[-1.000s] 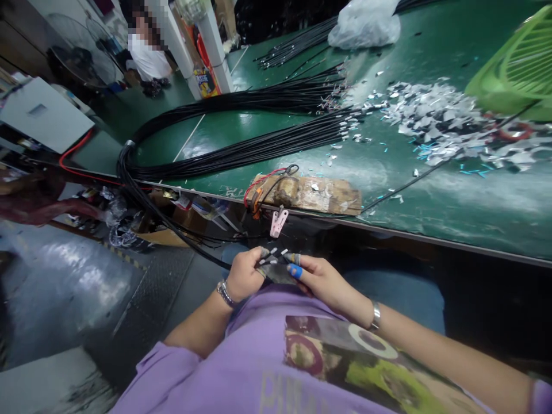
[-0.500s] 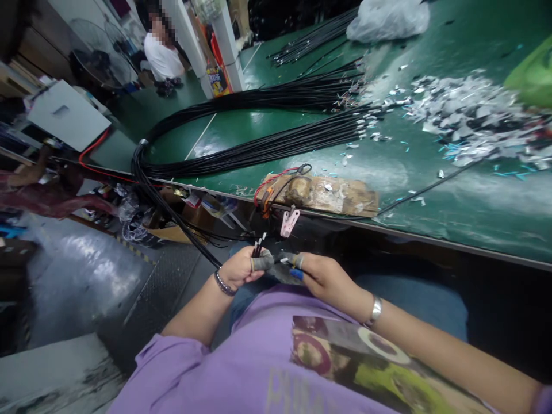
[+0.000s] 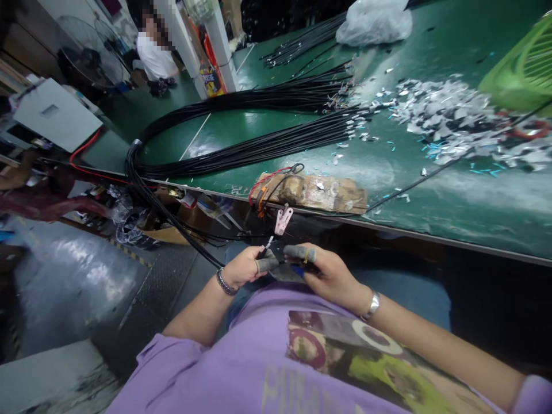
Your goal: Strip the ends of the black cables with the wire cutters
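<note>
My left hand is closed round the ends of a few thin black cables whose white-tipped ends stick up from my fist, just below the table edge. My right hand, with grey finger cots on its fingertips, pinches at the same cable ends right beside the left hand. The cables run left and up into a long black cable bundle that loops across the green table. A pink clip hangs from the table edge just above my hands.
A worn wooden block with red and orange wires sits at the table edge. Silver and blue scraps litter the right of the table, by a green basket and a plastic bag. A person in white sits far left.
Both hands have stayed together below the table edge. The fanned-out cable tips have been gathered into the left fist, and the right fingers have shifted along them.
</note>
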Demonstrator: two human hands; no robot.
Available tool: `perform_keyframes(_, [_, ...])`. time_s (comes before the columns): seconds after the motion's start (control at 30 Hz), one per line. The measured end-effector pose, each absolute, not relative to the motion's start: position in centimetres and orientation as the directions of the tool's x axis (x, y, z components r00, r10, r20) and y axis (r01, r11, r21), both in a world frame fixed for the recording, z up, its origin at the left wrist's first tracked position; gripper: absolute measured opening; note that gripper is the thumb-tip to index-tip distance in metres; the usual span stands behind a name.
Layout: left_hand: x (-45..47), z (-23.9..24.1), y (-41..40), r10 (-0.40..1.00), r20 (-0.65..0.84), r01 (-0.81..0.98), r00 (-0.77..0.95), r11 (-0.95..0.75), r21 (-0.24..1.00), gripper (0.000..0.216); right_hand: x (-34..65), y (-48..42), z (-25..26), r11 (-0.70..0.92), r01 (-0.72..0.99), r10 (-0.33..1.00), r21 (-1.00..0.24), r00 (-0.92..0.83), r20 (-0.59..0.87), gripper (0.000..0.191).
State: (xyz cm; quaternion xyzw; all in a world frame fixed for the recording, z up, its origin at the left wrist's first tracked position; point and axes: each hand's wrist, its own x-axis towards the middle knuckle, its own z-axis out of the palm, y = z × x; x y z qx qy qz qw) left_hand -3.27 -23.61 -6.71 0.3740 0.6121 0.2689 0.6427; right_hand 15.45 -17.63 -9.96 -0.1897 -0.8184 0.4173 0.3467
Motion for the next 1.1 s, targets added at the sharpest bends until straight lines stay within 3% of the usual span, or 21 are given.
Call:
perform_keyframes(0.13, [-3.5,-7.0,-23.7,0.798,-0.585,0.116,0.143,0.573,0.811,0.052,15.4,-17.6,-10.2,0.660,0.011,0.546,-0.751,-0.694,0.469,0.039])
perform_keyframes(0.37, [-4.1,-7.0,-23.7,0.775,-0.580,0.262,0.250,0.523,0.811,0.050,15.2,-18.0,-9.7,0.392,0.033,0.690,-0.919,-0.671,0.270,0.014])
perform_keyframes(0.47, [-3.8,-7.2,-23.6,0.784,-0.563,0.299,0.261,0.489,0.820,0.047,14.8,-18.2,-9.6,0.150,-0.002,0.758,-0.989,-0.642,0.116,0.007])
perform_keyframes(0.57, [-2.9,-7.9,-24.0,0.905,-0.408,0.442,0.123,0.318,0.839,0.034,14.4,-18.3,-9.9,-0.246,-0.043,0.775,-0.968,-0.609,-0.169,0.025])
perform_keyframes(0.67, [-1.7,-8.7,-24.6,0.994,-0.106,0.766,-0.006,0.073,0.639,0.010,14.2,-18.3,-10.3,-0.541,-0.040,0.693,-0.840,-0.587,-0.418,0.035])
perform_keyframes(0.7, [-1.4,-8.9,-24.7,0.998,-0.057,0.833,0.003,0.029,0.552,0.014,14.2,-18.3,-10.4,-0.577,-0.031,0.680,-0.816,-0.572,-0.459,0.036])
perform_keyframes(0.8, [-0.9,-9.1,-24.9,0.998,-0.056,0.891,0.023,0.005,0.455,0.020,14.6,-18.0,-10.6,-0.520,0.015,0.703,-0.854,-0.561,-0.437,0.033])
perform_keyframes(0.93, [-1.7,-9.0,-24.4,0.989,-0.142,0.750,-0.048,0.130,0.649,0.010,15.7,-17.4,-10.9,-0.120,0.112,0.801,-0.986,-0.576,-0.163,0.026])
perform_keyframes(1.0, [-2.3,-9.0,-24.2,0.983,-0.178,0.646,-0.039,0.161,0.746,0.013,16.1,-17.3,-11.1,0.087,0.148,0.817,-0.985,-0.577,-0.015,0.030])
perform_keyframes(1.1, [-2.6,-9.0,-24.0,0.980,-0.200,0.569,0.002,0.163,0.806,0.018,16.3,-17.5,-11.0,0.260,0.131,0.780,-0.957,-0.613,0.128,0.037])
